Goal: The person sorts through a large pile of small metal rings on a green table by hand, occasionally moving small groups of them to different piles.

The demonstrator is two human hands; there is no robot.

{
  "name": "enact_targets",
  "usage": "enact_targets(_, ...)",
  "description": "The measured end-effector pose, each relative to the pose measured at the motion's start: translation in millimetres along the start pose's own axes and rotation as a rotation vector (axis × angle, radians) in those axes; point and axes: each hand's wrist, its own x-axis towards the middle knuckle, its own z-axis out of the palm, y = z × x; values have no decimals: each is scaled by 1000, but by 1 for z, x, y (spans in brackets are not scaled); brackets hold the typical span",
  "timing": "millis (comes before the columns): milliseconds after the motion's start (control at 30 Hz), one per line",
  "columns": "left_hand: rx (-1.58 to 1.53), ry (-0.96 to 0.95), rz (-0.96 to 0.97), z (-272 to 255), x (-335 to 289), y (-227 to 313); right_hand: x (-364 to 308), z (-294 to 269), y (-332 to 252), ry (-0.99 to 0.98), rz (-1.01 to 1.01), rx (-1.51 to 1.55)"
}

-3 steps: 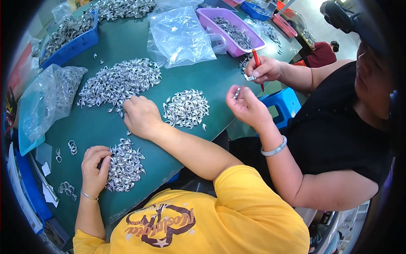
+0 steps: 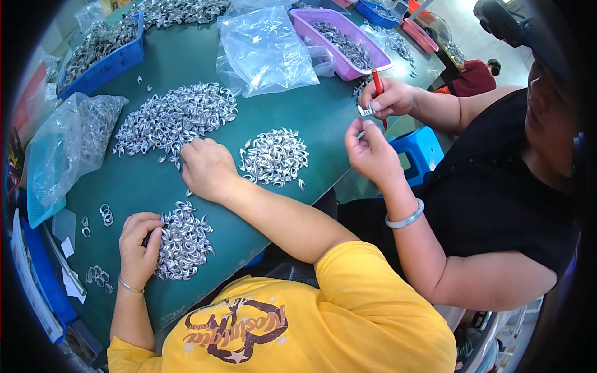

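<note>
My left hand [image 2: 138, 245] is closed at the left edge of a near pile of small curved silvery metal pieces [image 2: 184, 242]; its fingers and thumb are curled, and what lies between them is hidden. A bracelet circles that wrist. At the lower edge of a larger pile of similar pieces [image 2: 177, 118], my right hand [image 2: 208, 168] bends its fingers down to the table. Its palm faces away, so I cannot make out what the fingertips pinch. A third pile of curved pieces [image 2: 273, 156] lies to the right of this hand.
At right, a co-worker's hand holds a red pen [image 2: 377, 84] and a small whitish piece. Blue bin [image 2: 106, 71], purple basket [image 2: 339, 28] and plastic bags [image 2: 267, 56] stand or lie farther back. A few ring-like pieces [image 2: 98, 278] lie left; a blue stool [image 2: 420, 152] stands beyond the table edge.
The co-worker's left hand has moved up and right, close to their other hand. My two hands have stayed in nearly the same place.
</note>
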Motion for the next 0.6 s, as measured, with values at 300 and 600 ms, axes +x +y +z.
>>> enact_targets(300, 12, -5, 1, -1, 0, 1, 0, -2, -1, -52, 8, -10)
enact_targets(600, 8, -8, -4, -1, -1, 0, 1, -3, -1, -11, 0, 1)
